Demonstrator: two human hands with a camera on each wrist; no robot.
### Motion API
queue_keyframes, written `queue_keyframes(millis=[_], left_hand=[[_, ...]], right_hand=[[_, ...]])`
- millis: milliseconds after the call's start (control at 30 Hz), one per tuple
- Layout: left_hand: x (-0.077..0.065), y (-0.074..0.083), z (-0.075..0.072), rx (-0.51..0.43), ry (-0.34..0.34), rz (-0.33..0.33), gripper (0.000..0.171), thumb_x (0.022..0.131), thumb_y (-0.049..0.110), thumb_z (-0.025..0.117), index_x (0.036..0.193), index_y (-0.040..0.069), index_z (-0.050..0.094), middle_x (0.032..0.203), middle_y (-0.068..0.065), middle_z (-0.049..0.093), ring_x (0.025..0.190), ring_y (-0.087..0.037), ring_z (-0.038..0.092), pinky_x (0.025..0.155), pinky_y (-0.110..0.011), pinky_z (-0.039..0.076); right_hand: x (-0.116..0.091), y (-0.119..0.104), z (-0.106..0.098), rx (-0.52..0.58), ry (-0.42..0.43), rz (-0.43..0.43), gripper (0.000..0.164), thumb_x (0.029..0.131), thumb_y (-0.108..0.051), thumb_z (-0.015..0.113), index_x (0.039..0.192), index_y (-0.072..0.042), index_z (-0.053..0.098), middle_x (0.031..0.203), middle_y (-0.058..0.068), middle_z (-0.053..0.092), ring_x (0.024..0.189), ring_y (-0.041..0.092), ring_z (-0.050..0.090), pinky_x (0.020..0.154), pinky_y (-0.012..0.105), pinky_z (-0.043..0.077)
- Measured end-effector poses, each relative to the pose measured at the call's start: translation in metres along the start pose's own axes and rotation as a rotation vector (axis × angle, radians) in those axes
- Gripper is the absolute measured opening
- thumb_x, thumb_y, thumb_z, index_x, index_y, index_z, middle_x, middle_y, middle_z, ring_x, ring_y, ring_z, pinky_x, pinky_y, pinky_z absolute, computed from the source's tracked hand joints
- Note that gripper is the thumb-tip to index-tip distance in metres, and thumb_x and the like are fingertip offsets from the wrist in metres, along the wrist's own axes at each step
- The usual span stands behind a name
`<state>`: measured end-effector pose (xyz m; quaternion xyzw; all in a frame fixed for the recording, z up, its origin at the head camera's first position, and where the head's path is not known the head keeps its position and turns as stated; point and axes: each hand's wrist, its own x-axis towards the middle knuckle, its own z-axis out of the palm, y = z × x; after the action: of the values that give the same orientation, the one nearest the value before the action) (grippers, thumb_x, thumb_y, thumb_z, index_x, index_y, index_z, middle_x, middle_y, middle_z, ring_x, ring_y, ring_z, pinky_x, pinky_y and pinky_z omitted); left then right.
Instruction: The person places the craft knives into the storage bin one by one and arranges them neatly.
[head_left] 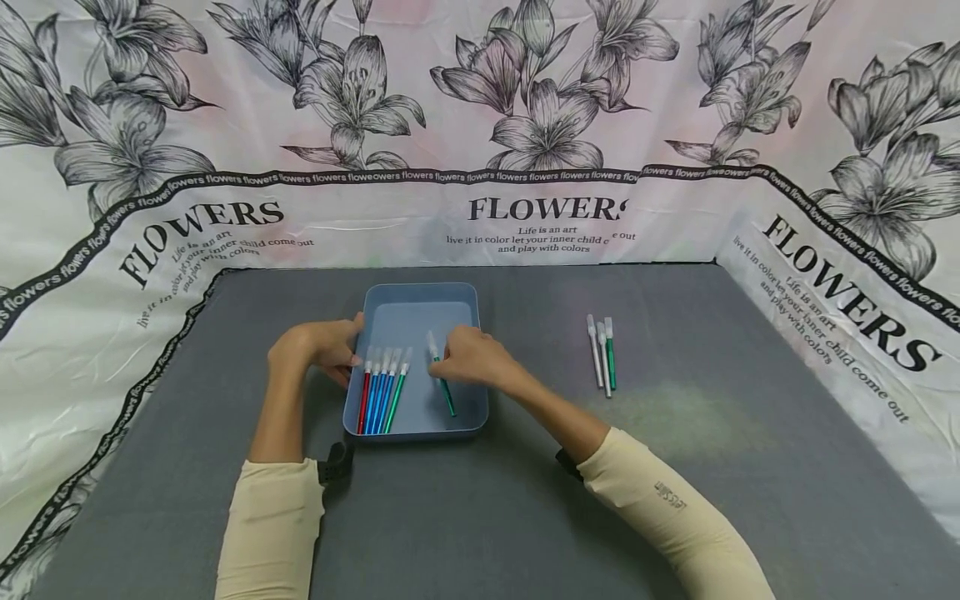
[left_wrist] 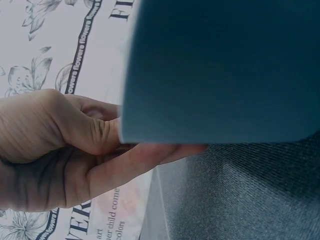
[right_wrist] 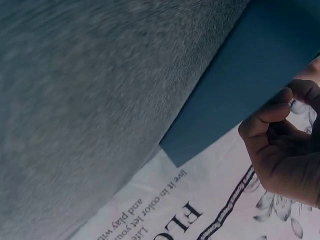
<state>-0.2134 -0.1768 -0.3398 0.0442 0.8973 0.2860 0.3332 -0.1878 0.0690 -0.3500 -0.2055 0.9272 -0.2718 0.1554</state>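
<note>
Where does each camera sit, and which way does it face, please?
Head: worn on the head, facing forward and down at the tray and capped pens; left hand, right hand and both sleeves show.
Left wrist: on that wrist, facing the tray's outside; the left hand shows, gripping it.
Right wrist: on that wrist, facing the tray's outer wall; the right hand shows at the picture's right edge.
Shared: both wrist views show tray and flowered cloth.

The left hand [left_wrist: 70,135], at left, pinches the edge of a blue tray [left_wrist: 220,75] filling the upper right. Gray cloth [left_wrist: 240,195] lies lower right, floral fabric [left_wrist: 45,65] upper left.
</note>
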Motion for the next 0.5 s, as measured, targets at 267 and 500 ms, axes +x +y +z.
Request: queue_keyframes(millis=[267,500], left_hand=[[-0.002,-0.002,-0.001,0.016,0.01,0.011,0.088,0.108,0.005,0.053,0.165,0.003,-0.014,0.156,-0.043,0.036,0.09,-0.021,0.073,0.081,-0.036,0.066],[-0.001,-0.001,-0.001,-0.002,0.001,0.002,0.088,0.108,0.004,0.052,0.165,0.004,-0.015,0.161,-0.042,0.03,0.088,-0.02,0.075,0.081,-0.036,0.065]], right_hand=[[0.015,-0.014,0.018,-0.098,-0.083,0.057,0.057,0.096,-0.02,0.069,0.053,-0.018,0.031,0.054,-0.006,0.02,0.05,0.008,0.014,0.047,0.023,0.017],[0.022,-0.023,0.029,-0.155,-0.125,0.067,0.054,0.097,-0.023,0.07,0.056,-0.018,0.035,0.053,-0.005,0.025,0.05,0.008,0.021,0.047,0.022,0.021]])
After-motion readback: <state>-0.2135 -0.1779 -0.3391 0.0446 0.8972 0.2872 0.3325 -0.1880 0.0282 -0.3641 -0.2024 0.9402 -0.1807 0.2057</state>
